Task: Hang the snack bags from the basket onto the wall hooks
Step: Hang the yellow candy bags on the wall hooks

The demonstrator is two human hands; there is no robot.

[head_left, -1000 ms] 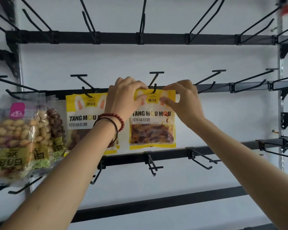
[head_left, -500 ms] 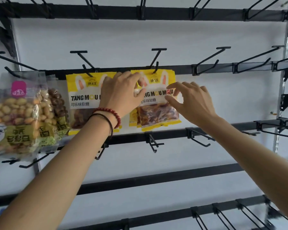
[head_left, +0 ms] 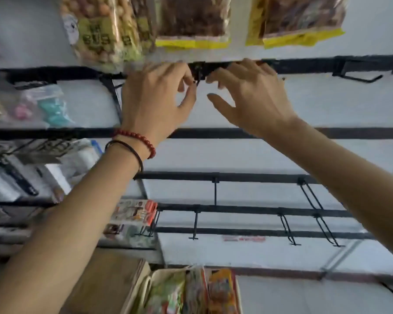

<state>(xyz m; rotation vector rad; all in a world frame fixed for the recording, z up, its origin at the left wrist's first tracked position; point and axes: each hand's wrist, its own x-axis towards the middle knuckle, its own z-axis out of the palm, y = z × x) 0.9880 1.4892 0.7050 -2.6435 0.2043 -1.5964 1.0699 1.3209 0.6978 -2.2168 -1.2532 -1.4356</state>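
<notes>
Two yellow gummy bags hang at the top, one in the middle point(head_left: 192, 26) and one to the right point(head_left: 300, 21); only their lower halves show. A nut bag point(head_left: 102, 30) hangs to their left. Below them my left hand point(head_left: 159, 96) and my right hand point(head_left: 247, 96) are raised side by side at a black hook point(head_left: 199, 74) on the rail, fingers loosely bent, holding nothing. The basket point(head_left: 143, 288) sits at the bottom edge with several colourful snack bags point(head_left: 221, 291) standing in it.
Black rails point(head_left: 259, 133) cross the white wall, with bare hooks point(head_left: 287, 230) at the lower right. Packaged goods point(head_left: 132, 220) hang on the left racks, and a pastel packet point(head_left: 43, 105) at mid left. A brown surface point(head_left: 109, 275) lies left of the basket.
Both hands let go of the right yellow bag, which now hangs on its hook, and dropped lower. My view tilted down, bringing the basket into sight.
</notes>
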